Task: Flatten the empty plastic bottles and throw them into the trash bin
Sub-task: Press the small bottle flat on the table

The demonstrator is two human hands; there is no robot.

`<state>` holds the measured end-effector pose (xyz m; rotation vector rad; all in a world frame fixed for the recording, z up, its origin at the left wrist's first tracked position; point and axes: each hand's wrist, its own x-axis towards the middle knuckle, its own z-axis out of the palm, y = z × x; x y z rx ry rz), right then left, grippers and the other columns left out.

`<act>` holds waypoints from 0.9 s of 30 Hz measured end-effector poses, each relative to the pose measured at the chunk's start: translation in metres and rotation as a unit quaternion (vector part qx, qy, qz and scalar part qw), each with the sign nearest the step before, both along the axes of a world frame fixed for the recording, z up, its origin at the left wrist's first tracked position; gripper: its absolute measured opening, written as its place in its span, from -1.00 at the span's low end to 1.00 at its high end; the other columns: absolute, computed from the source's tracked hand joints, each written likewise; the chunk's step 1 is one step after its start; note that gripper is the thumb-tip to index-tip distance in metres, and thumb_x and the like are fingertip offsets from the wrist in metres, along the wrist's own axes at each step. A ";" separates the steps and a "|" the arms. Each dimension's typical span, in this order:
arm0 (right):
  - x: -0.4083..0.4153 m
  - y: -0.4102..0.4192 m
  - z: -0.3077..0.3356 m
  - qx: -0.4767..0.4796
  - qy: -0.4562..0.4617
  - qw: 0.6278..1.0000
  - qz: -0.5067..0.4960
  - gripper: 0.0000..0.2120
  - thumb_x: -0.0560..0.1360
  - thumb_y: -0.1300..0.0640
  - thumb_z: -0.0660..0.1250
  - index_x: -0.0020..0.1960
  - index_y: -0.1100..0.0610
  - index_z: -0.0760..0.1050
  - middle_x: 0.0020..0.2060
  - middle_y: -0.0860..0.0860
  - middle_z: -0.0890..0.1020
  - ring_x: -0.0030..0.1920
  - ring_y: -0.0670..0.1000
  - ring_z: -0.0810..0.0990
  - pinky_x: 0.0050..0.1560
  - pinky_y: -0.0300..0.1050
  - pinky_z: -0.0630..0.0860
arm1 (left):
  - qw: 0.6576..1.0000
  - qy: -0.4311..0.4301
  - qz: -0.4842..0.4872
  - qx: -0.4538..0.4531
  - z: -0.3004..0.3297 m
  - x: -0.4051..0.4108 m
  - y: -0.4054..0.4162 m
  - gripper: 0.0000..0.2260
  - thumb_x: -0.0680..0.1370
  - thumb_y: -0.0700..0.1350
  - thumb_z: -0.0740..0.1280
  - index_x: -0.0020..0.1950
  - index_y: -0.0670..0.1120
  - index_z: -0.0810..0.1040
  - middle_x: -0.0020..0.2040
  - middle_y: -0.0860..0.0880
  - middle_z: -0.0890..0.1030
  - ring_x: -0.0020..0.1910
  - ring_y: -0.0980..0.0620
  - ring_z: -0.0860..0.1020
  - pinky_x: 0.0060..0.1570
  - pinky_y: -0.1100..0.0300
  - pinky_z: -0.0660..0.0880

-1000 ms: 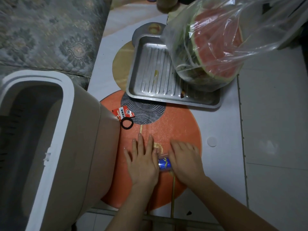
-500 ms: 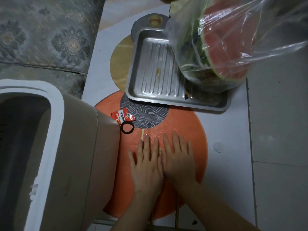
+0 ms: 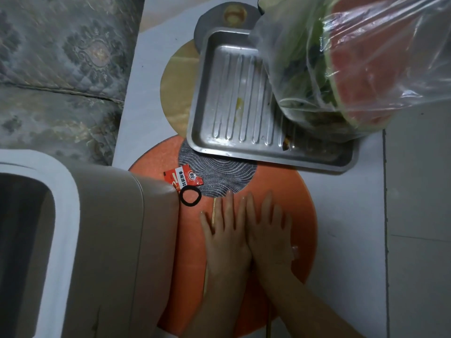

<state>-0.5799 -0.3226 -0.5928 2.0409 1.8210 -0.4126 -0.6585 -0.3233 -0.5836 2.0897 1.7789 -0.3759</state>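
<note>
both hands lie flat, fingers spread, side by side on the orange mat: left hand, right hand. a scrap of clear plastic bottle peeks out beside the right one. the trash bin stands at the worktop's left edge

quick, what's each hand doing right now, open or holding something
Left hand: open, flat, palm down on the round orange mat; holding nothing visible.
Right hand: open, flat, palm down beside it; a bit of clear plastic shows at its edge.
</note>
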 end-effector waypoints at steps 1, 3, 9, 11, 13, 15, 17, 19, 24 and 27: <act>0.000 0.000 -0.001 0.003 -0.003 1.000 0.001 -0.47 0.44 0.11 -0.01 0.38 0.11 0.34 0.25 0.31 0.52 0.04 0.25 0.58 -0.02 0.16 0.57 | 1.000 0.001 0.001 -0.002 -0.001 0.000 0.000 -0.45 0.47 -0.01 0.07 0.47 -0.02 0.16 0.44 -0.13 0.39 0.39 -0.16 0.39 0.25 -0.33 0.33; 0.000 0.001 -0.002 0.012 -0.002 1.000 0.004 -0.48 0.44 0.09 -0.01 0.38 0.11 0.29 0.24 0.30 0.52 0.04 0.26 0.58 -0.04 0.16 0.57 | 1.000 0.005 0.004 -0.010 0.000 0.000 0.001 -0.45 0.47 -0.01 0.05 0.47 -0.02 0.19 0.45 -0.13 0.38 0.40 -0.17 0.38 0.24 -0.34 0.33; 0.000 0.004 -0.005 0.037 -0.021 0.999 0.011 -0.48 0.46 0.02 0.09 0.40 0.09 0.19 0.26 0.29 0.51 0.09 0.26 0.46 -0.01 0.17 0.56 | 1.000 0.006 0.011 -0.014 0.005 0.000 0.008 -0.46 0.44 -0.06 0.03 0.41 -0.04 0.36 0.39 -0.14 0.45 0.35 -0.16 0.45 0.17 -0.35 0.41; 0.002 0.004 -0.006 0.042 -0.025 0.999 0.020 -0.46 0.45 0.01 0.14 0.41 0.08 0.17 0.27 0.28 0.50 0.08 0.24 0.55 0.00 0.17 0.56 | 1.000 0.011 0.009 -0.021 0.004 0.000 0.010 -0.46 0.44 -0.06 0.02 0.42 -0.04 0.35 0.41 -0.14 0.43 0.36 -0.15 0.43 0.19 -0.34 0.39; 0.002 0.004 -0.007 0.046 -0.028 0.998 0.025 -0.48 0.46 0.01 0.09 0.40 0.08 0.18 0.27 0.27 0.51 0.06 0.21 0.58 0.00 0.16 0.56 | 1.000 0.014 0.006 -0.023 0.002 -0.001 0.009 -0.46 0.45 -0.04 0.01 0.45 -0.04 0.29 0.43 -0.13 0.40 0.38 -0.15 0.41 0.22 -0.34 0.37; 0.001 0.005 -0.007 0.045 -0.022 0.999 0.017 -0.51 0.47 0.03 0.03 0.39 0.07 0.22 0.25 0.27 0.53 0.04 0.21 0.59 -0.02 0.16 0.57 | 1.000 0.011 0.011 -0.025 0.002 -0.001 0.008 -0.46 0.46 -0.03 0.00 0.46 -0.04 0.25 0.45 -0.13 0.38 0.39 -0.14 0.40 0.24 -0.33 0.35; 0.001 0.006 -0.007 0.039 -0.015 0.999 0.011 -0.52 0.46 0.03 0.01 0.36 0.06 0.31 0.22 0.26 0.56 0.00 0.20 0.60 -0.07 0.15 0.57 | 0.999 0.008 0.011 -0.030 0.000 -0.002 0.007 -0.45 0.47 -0.02 -0.01 0.48 -0.03 0.16 0.48 -0.14 0.32 0.42 -0.15 0.36 0.27 -0.34 0.30; 0.003 0.007 -0.004 0.040 -0.004 0.999 0.006 -0.53 0.46 0.02 0.02 0.31 0.03 0.42 0.18 0.24 0.59 -0.07 0.17 0.62 -0.14 0.08 0.58 | 0.999 0.013 0.005 -0.031 -0.005 -0.004 0.007 -0.44 0.50 0.01 -0.08 0.51 -0.01 -0.07 0.55 -0.13 0.13 0.50 -0.15 0.18 0.36 -0.33 0.12; 0.007 0.018 0.011 0.070 0.035 0.996 -0.041 -0.53 0.43 -0.08 0.08 0.25 0.04 0.49 0.13 0.12 0.63 -0.11 0.09 0.61 -0.19 -0.07 0.53 | 0.999 -0.002 0.046 0.006 -0.003 -0.006 0.015 -0.49 0.58 0.07 -0.16 0.54 0.04 -0.12 0.58 -0.05 -0.06 0.55 -0.07 -0.05 0.44 -0.22 -0.21; 0.015 0.023 0.019 0.103 0.037 0.993 -0.048 -0.54 0.46 -0.07 0.25 0.31 0.08 0.43 0.13 0.05 0.62 -0.03 0.06 0.61 -0.14 -0.08 0.52 | 0.999 0.010 0.048 0.022 0.002 -0.010 0.018 -0.47 0.61 0.07 -0.01 0.55 0.01 -0.09 0.58 -0.06 -0.03 0.55 -0.05 -0.05 0.45 -0.19 -0.24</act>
